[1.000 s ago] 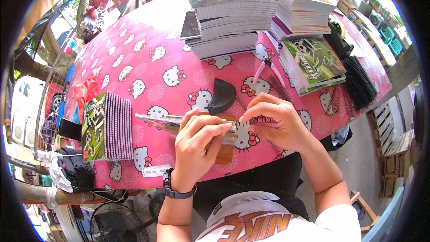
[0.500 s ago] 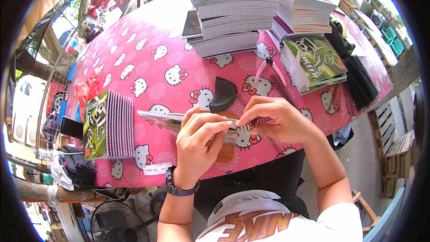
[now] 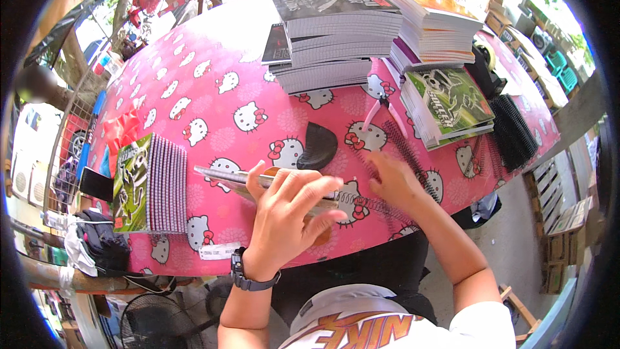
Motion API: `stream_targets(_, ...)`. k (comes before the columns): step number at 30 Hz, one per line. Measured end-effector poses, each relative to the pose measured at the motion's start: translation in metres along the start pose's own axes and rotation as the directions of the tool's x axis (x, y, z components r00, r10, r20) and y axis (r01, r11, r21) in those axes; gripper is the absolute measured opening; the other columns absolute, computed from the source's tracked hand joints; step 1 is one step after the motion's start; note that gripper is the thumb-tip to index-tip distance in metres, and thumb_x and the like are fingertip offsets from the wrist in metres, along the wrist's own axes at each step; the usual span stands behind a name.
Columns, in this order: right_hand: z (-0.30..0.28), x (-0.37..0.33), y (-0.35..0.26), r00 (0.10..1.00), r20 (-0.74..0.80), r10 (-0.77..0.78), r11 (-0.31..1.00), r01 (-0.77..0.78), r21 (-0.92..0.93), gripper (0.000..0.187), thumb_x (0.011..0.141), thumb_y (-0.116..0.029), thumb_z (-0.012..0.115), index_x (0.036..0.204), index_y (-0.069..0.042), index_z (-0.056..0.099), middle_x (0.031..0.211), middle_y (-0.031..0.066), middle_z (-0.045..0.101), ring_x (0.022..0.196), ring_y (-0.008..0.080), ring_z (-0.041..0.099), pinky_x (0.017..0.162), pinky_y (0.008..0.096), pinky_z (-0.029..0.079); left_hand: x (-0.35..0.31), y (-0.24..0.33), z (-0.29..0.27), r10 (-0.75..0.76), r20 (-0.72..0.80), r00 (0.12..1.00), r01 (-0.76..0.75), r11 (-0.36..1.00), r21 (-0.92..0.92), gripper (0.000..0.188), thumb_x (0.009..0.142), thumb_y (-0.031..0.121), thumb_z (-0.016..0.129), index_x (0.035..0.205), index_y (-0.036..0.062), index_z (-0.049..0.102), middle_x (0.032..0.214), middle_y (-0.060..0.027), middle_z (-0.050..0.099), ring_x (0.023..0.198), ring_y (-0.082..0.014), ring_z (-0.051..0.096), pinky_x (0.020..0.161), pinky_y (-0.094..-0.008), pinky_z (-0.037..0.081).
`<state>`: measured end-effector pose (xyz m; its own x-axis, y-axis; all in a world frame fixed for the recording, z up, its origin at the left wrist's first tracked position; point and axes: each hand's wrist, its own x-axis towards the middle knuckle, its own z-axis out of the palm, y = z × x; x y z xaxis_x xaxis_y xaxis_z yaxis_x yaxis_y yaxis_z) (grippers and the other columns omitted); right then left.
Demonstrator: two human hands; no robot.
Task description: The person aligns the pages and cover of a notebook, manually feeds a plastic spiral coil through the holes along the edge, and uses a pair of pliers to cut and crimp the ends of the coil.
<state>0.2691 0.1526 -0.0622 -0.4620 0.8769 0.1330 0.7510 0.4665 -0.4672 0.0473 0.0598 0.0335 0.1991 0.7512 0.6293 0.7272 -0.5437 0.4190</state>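
My left hand [image 3: 287,203], with a watch on its wrist, holds a thin notebook [image 3: 229,179] over the table; the fingers hide much of it, and the thumb and forefinger stand apart at its right end. From that end a dark spiral binding coil [image 3: 351,200] sticks out to the right. My right hand [image 3: 395,181] is apart from the notebook, above more dark coils [image 3: 407,148]. Motion smears its fingertips, so I cannot tell whether they grip a coil. A black curved pad [image 3: 320,146] lies beyond my left hand, and pink-handled pliers [image 3: 382,113] lie beyond my right.
A stack of green-covered notebooks [image 3: 139,184] stands at the left beside a phone [image 3: 97,184]. Tall book stacks [image 3: 342,35] rise at the back, with more green notebooks [image 3: 449,103] at the right. A bundle of black coils [image 3: 515,132] lies near the table's right edge.
My right hand has left the notebook's end and moved right, leaving the coil sticking out there. My left thumb and forefinger have spread apart; the left hand stays at the notebook.
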Motion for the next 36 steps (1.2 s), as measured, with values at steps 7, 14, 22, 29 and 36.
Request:
stream_targets(7,-0.022,0.055,-0.017,0.964,-0.037,-0.262,0.963,0.258,-0.081,0.059,0.072,-0.028,0.071,0.124,-0.009,0.05,0.129,0.0188,0.046,0.117,0.0364,0.045,0.099,0.0448,0.038,0.0,-0.005,0.002,-0.026,0.009,1.0,0.025,0.997,0.08,0.019,0.082,0.032,0.063,0.089,0.0151,0.064,0.081,0.0032,0.06,0.083,-0.0174,0.056,0.088,-0.0387,0.029)
stream_targets(14,0.038,0.114,-0.029,0.85,0.184,-0.493,0.87,0.481,0.109,0.072,0.063,-0.043,0.076,0.125,-0.016,0.053,0.143,0.0229,0.031,0.123,0.0461,0.036,0.102,0.0506,0.035,-0.006,-0.016,0.001,0.029,0.064,0.998,-0.035,0.995,0.096,0.022,0.08,0.03,0.065,0.097,0.0178,0.062,0.096,0.0023,0.06,0.087,-0.0155,0.056,0.084,-0.0367,0.032)
stream_targets(22,0.003,0.057,-0.015,0.964,0.057,-0.26,0.964,0.255,0.081,0.069,0.063,-0.046,0.075,0.121,-0.013,0.056,0.136,0.0198,0.042,0.121,0.0347,0.045,0.099,0.0464,0.039,-0.008,-0.02,0.0,0.049,0.034,0.998,-0.05,0.998,0.036,0.018,0.078,0.026,0.066,0.09,0.0141,0.06,0.094,0.0025,0.06,0.086,-0.0154,0.057,0.08,-0.0348,0.034)
stream_targets(29,0.02,0.005,-0.021,0.992,0.118,-0.044,0.018,-0.118,0.993,0.073,0.076,-0.058,0.064,0.12,0.001,0.054,0.125,0.0112,0.055,0.113,0.0197,0.053,0.096,0.0329,0.041,-0.008,-0.02,0.003,-0.037,-0.016,0.999,0.037,0.999,0.021,0.013,0.081,0.024,0.066,0.087,0.0128,0.061,0.086,0.001,0.061,0.089,-0.0157,0.057,0.092,-0.043,0.024)
stream_targets(36,-0.03,0.038,-0.069,0.872,-0.138,-0.469,-0.039,0.135,0.99,0.092,0.072,-0.08,0.045,0.104,0.005,0.064,0.123,0.0248,0.053,0.112,0.0291,0.053,0.098,0.0361,0.038,-0.022,-0.029,-0.008,-0.146,-0.152,0.977,0.17,0.974,0.153,0.026,0.069,0.035,0.075,0.084,0.0171,0.062,0.083,0.0039,0.058,0.094,-0.0178,0.056,0.107,-0.0532,0.008)
